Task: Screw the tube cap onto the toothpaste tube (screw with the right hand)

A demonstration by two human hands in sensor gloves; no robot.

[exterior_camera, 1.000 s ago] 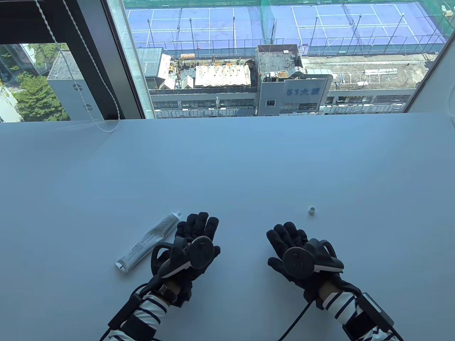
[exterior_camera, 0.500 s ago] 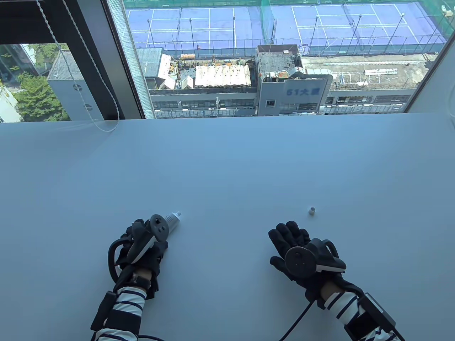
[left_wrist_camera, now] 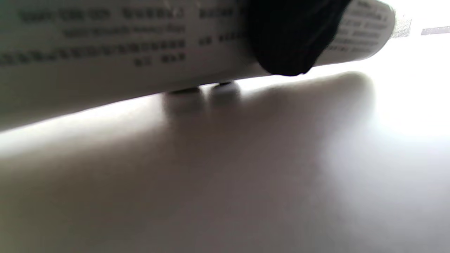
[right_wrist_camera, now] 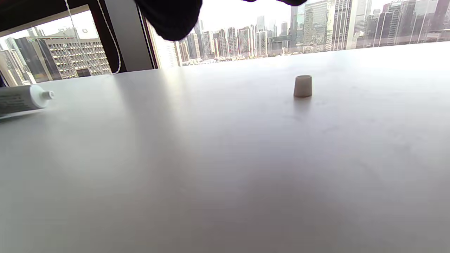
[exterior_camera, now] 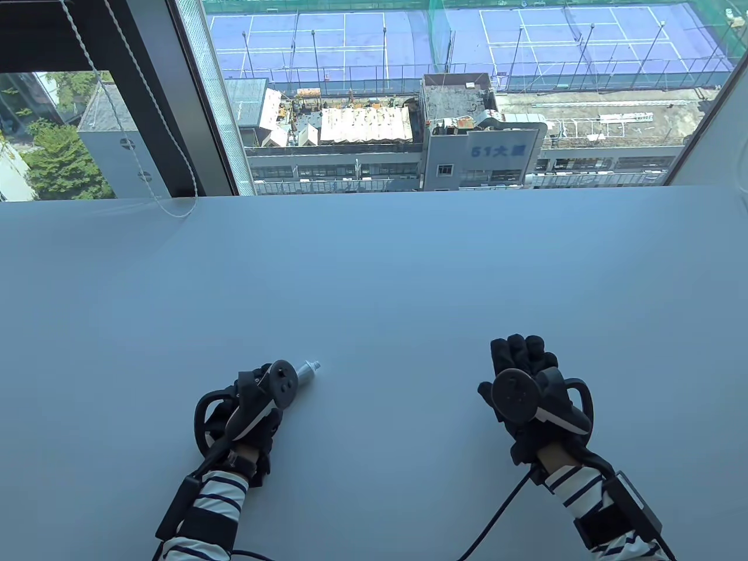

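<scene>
Table view first: left hand (exterior_camera: 245, 409) low on the left of the white worktop (exterior_camera: 374, 274), wrapped around the tube (exterior_camera: 306, 371), tracker on top hiding most of it. Only the silvery shoulder and threaded nozzle poking out past the fingers, aimed up and to the right, bare, no cap on. Right hand (exterior_camera: 529, 388) over on the right side, knuckles up, fingers curled forward and downward, well apart from the left one. Cap not visible from here, hidden under or behind that hand, so can't tell whether the fingers are on it. Window along the far edge, blind cord (exterior_camera: 153, 198) looping down onto the back left of the worktop.

Left wrist view: super close and blurry. Tube (left_wrist_camera: 123, 52) stretching across the top with rows of dark print, a black gloved finger (left_wrist_camera: 288, 42) clamped over it near the right end. Tube up off the worktop (left_wrist_camera: 225, 182), with its soft shadow underneath. Firmly holding the tube, then.

Right wrist view: cap (right_wrist_camera: 303, 86) standing on its own on the worktop (right_wrist_camera: 225, 168), wide end down, narrower end up, right of centre. Black fingertips (right_wrist_camera: 168, 17) hanging in at the top edge, above and apart from the cap, touching nothing. So right hand loosely curled, holding nothing. Tube (right_wrist_camera: 26, 100) peeking in at the left edge, white nozzle pointing right, well apart from the cap.
</scene>
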